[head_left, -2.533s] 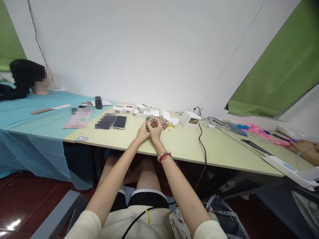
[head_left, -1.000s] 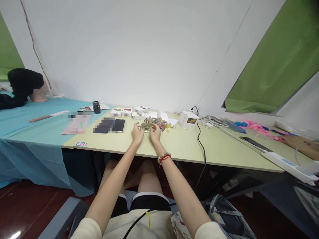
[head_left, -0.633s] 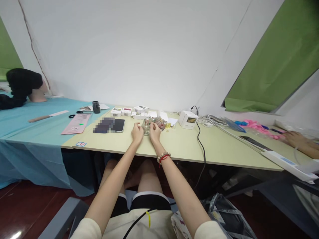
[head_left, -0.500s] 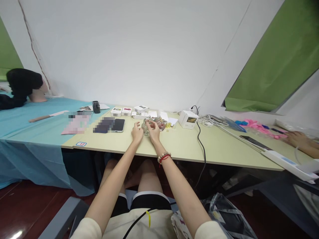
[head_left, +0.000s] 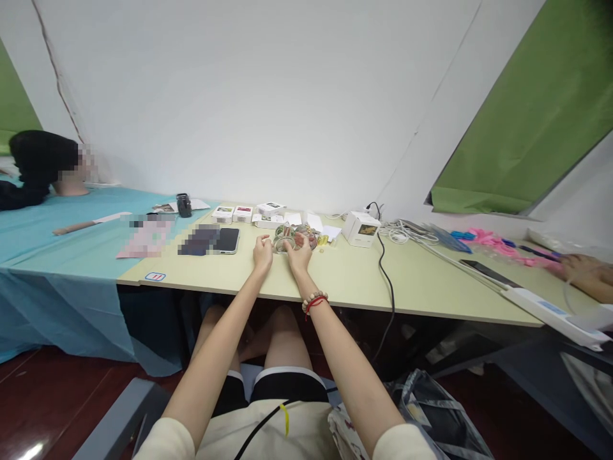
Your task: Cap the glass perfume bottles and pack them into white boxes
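Note:
A cluster of small clear glass bottles with coloured contents stands on the pale yellow desk, in front of me. My right hand, with a bead bracelet and a red string on its wrist, lies against the cluster. Its fingers are curled round one small glass bottle. My left hand rests on the desk just left of the bottles, with its fingers loosely apart and nothing in it. A few tiny yellow pieces lie to the right of the cluster.
A dark phone, small white boxes and a dark jar lie to the left. A white cube box and a black cable are on the right. Another person's hand rests at the far right, near pink items.
My right hand has come down from holding a bottle slightly raised and now rests low against the cluster. My left hand has stayed beside the bottles on the desk.

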### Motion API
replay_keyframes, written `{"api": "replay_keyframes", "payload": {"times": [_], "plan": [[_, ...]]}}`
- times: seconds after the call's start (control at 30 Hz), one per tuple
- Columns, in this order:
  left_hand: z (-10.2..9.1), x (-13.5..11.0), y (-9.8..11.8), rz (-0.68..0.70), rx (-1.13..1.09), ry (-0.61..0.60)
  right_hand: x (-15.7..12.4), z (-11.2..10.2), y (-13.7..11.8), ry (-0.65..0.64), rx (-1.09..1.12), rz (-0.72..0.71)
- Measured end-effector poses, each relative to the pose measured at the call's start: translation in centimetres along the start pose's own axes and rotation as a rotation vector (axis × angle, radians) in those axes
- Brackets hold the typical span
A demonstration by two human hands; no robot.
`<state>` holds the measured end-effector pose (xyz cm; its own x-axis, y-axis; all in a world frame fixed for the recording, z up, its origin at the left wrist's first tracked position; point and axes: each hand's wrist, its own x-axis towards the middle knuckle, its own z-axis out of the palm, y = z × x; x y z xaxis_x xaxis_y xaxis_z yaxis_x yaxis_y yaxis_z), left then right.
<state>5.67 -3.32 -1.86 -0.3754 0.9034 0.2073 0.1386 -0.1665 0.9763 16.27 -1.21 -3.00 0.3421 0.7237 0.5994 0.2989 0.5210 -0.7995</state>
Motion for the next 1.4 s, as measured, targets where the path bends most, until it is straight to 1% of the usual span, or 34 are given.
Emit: {"api": "replay_keyframes", "payload": {"times": [0.13, 0.2, 0.3, 0.4, 0.53, 0.57, 0.67, 0.7, 0.77, 0.9, 1.0, 1.1, 1.27, 1.33, 1.4], "plan": [[0.0, -0.2, 0.3, 0.015, 0.012, 0.013, -0.3, 0.5, -0.6, -0.12, 0.057, 0.029], [0.0, -0.2, 0.4, 0.014, -0.004, -0.008, -0.4, 0.6, -0.8, -0.124, 0.042, 0.031], [0.1, -0.3, 0.4, -0.007, -0.053, -0.05, -0.5, 0.5, -0.9, -0.086, 0.027, 0.021], [0.2, -0.3, 0.3, 0.03, -0.034, -0.078, -0.4, 0.3, -0.8, -0.13, 0.029, 0.012], [0.2, -0.2, 0.1, 0.081, 0.014, 0.013, -0.3, 0.4, -0.3, -0.199, 0.086, -0.001], [0.3, -0.1, 0.0, 0.08, 0.013, 0.012, -0.3, 0.5, -0.1, -0.225, 0.111, -0.009], [0.4, 0.1, -0.2, 0.069, 0.013, -0.065, -0.3, 0.6, 0.1, -0.295, 0.138, -0.041], [0.4, 0.2, -0.3, 0.07, 0.027, -0.072, -0.3, 0.6, 0.1, -0.301, 0.118, -0.049], [0.4, 0.3, -0.3, 0.075, 0.07, -0.044, -0.3, 0.5, 0.1, -0.274, 0.052, -0.06], [0.2, 0.2, -0.3, 0.072, 0.13, 0.008, -0.2, 0.1, 0.0, -0.15, -0.093, -0.092], [0.3, -0.1, -0.2, 0.107, 0.24, -0.036, -0.2, -0.2, -0.3, -0.085, -0.244, -0.076], [0.4, -0.5, -0.2, 0.173, 0.38, -0.11, -0.4, -0.5, -0.7, -0.047, -0.366, 0.002], [0.4, -0.7, -0.2, 0.191, 0.43, -0.112, -0.8, -0.8, -1.3, -0.09, -0.375, 0.162], [0.4, -0.8, -0.2, 0.2, 0.451, -0.129, -0.9, -0.9, -1.4, -0.117, -0.425, 0.183], [0.4, -0.9, -0.2, 0.235, 0.502, -0.167, -0.9, -0.8, -1.4, -0.194, -0.502, 0.174]]}}
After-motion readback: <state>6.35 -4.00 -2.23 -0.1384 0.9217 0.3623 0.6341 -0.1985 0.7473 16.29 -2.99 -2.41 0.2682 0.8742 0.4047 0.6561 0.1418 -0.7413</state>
